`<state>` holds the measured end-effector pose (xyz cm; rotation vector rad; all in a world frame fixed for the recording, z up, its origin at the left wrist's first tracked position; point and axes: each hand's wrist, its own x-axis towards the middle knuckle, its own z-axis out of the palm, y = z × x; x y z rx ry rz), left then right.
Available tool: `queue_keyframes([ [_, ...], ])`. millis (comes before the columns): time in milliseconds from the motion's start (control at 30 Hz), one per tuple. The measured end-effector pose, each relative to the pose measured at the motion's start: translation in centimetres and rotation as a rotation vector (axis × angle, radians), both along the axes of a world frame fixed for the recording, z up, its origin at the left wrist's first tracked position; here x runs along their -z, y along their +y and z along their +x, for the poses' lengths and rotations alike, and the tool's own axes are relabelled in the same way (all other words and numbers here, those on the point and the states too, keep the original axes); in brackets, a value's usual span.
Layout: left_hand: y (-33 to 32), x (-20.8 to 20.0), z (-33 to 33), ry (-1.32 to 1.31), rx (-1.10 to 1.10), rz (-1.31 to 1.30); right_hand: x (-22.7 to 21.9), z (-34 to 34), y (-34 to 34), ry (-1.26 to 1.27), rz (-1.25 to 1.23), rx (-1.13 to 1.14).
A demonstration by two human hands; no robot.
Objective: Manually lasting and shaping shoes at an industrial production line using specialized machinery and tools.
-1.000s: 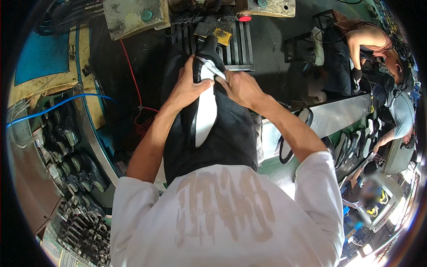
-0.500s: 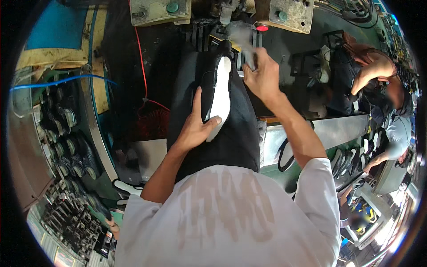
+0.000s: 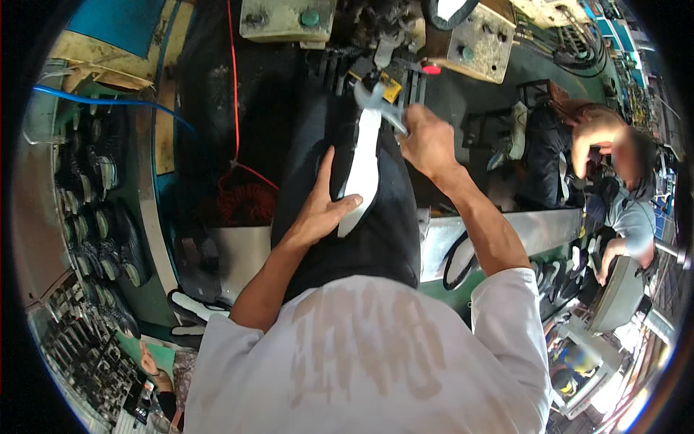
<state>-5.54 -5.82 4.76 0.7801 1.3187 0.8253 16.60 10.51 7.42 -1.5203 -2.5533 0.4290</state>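
A black shoe upper on its last lies sole-up along my thighs, and its white underside (image 3: 363, 159) faces me. My left hand (image 3: 323, 211) grips its near end, the thumb pressed on the white surface and the fingers along the dark left side. In my right hand (image 3: 428, 141) is the handle of a grey metal hammer (image 3: 374, 98). The hammer's head overlaps the far tip of the shoe; whether it touches cannot be told.
Beyond my knees stands a machine with two control boxes (image 3: 288, 20) and a red button (image 3: 431, 70). Racks of dark shoes (image 3: 101, 217) line the left. A metal ledge (image 3: 506, 230) runs to the right, where a co-worker (image 3: 589, 134) sits. A red cord (image 3: 233, 87) hangs at left.
The hammer, blurred half a second ago beyond the shoe's tip, now shows more sharply over that tip. My left hand keeps its hold on the shoe. The whole view has shifted slightly.
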Motion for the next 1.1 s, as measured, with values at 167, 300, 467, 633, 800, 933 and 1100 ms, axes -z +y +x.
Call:
queue_keyframes([
  [167, 0.3, -0.5, -0.2, 0.122, 0.059, 0.030, 5.9, 3.4, -2.6, -0.217, -0.111, 0.000],
  [300, -1.9, -4.2, -1.4, 0.340, 0.101, 0.206, 3.6, 5.6, -7.8, 0.125, -0.083, 0.291],
  [467, -5.1, -6.7, -4.2, 0.757, 0.043, 0.428, 3.4, 2.5, -10.5, 0.450, -0.129, 0.607],
  [633, -8.8, -7.9, -8.6, 1.020, -0.123, 0.545, 2.8, -3.6, -11.2, 0.503, -0.291, 0.501],
  [800, -15.2, -8.4, -12.7, 1.110, -0.396, 0.431, 6.6, -4.2, -10.7, 0.249, -0.206, 0.151],
  [933, -21.0, -10.5, -15.7, 0.918, -0.689, 0.205, 8.3, -2.2, -9.8, 0.280, -0.085, 0.016],
  [1100, -31.4, -8.6, -19.0, 0.876, -1.259, 0.266, 9.2, -3.3, -8.0, 0.096, 0.016, -0.188],
])
